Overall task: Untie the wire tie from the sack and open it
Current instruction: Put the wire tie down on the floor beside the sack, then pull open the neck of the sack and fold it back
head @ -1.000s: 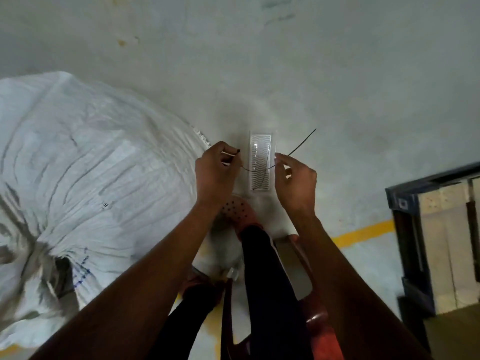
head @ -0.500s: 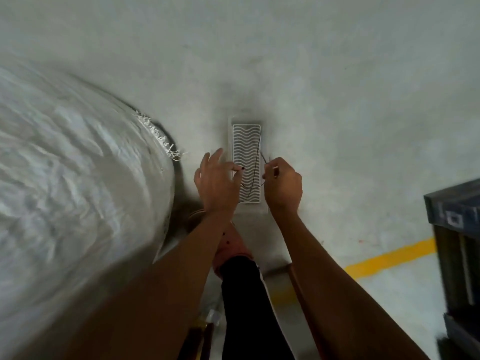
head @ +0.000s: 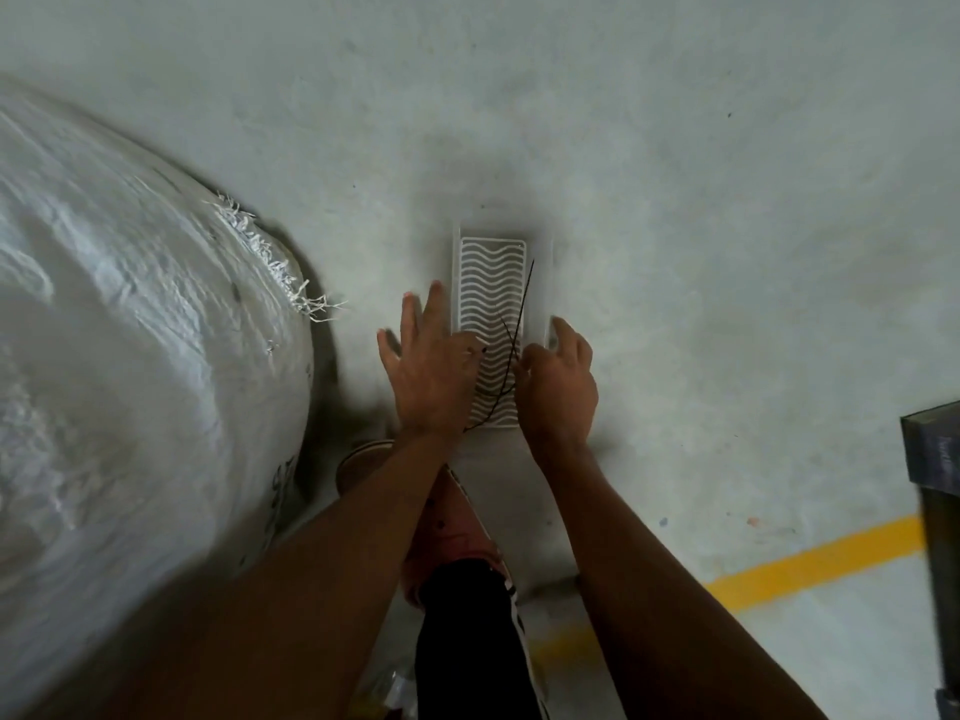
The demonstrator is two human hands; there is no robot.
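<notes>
The big white woven sack (head: 130,356) fills the left side, its frayed edge (head: 270,262) turned toward my hands. The thin dark wire tie (head: 519,309) is off the sack and hangs lengthwise over a small white tray with a wavy grille (head: 488,272) on the floor. My right hand (head: 558,387) pinches the wire near its middle, at the tray's right rim. My left hand (head: 431,366) hovers at the tray's left rim with its fingers spread and nothing in it. The wire's lower end passes just beside its thumb.
The floor is bare grey concrete with a yellow painted line (head: 810,563) at the lower right. A dark blue crate or pallet (head: 935,459) stands at the right edge. My foot in a reddish shoe (head: 457,537) and a black trouser leg (head: 467,641) are below my hands.
My left hand has let go of the wire and spread its fingers. The wire has swung from crosswise to lengthwise over the tray, held only by my right hand. Both hands moved lower toward the tray.
</notes>
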